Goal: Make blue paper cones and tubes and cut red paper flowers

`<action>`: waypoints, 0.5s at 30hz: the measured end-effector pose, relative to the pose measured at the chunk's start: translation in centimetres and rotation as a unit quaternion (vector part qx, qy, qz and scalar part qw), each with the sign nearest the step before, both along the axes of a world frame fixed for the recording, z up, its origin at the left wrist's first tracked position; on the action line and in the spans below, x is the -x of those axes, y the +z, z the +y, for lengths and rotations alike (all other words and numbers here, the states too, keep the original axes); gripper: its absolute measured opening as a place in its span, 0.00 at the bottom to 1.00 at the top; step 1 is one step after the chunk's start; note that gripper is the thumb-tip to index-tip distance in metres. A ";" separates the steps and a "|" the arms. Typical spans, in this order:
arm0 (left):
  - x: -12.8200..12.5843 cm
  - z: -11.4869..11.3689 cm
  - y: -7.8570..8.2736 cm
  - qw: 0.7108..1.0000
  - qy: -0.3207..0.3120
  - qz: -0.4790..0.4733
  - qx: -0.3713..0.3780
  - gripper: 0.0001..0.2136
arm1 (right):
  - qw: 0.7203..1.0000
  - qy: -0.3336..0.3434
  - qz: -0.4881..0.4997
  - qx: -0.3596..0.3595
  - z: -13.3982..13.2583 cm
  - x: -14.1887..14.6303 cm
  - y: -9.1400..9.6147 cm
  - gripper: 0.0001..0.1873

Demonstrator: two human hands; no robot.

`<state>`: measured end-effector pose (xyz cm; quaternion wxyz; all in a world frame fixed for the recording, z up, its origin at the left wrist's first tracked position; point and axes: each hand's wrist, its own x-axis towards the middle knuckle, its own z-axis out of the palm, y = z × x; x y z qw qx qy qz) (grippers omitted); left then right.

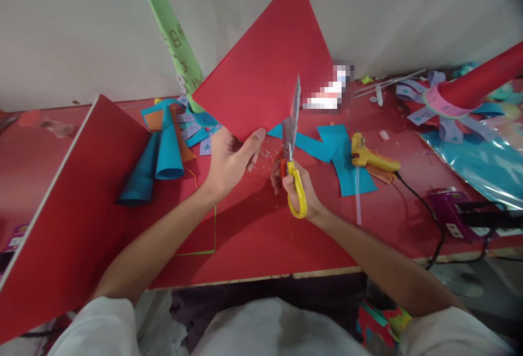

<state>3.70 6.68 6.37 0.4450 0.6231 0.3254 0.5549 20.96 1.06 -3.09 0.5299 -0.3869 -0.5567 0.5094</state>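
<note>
My left hand (231, 160) pinches the lower corner of a red sheet (269, 51) and holds it up above the table. The sheet is tilted like a diamond, its top corner against the wall. In my right hand (304, 187) is a pair of scissors (292, 138) with yellow and red handles, blades pointing up. The blades overlap the sheet's lower right edge in view; whether they touch it I cannot tell. Blue foam pieces (351, 165) lie behind and right of the scissors.
A yellow glue gun (370, 154) with a cord lies to the right, near a purple power strip (455, 214). Blue cones (169, 149) and a green tube (171, 35) stand to the left. A red board (77, 198) leans at far left; a red tube (482, 78) is at right.
</note>
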 end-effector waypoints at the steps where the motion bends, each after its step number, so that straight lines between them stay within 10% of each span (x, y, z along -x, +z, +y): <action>1: 0.0 0.0 0.0 1.000 0.000 0.003 0.001 0.19 | 1.000 -0.001 0.001 -0.001 0.0 0.0 0.0 0.34; 15: -0.2 -0.3 0.7 1.000 0.002 0.019 -0.003 0.23 | 1.000 0.027 0.003 -0.006 0.5 0.3 -1.1 0.37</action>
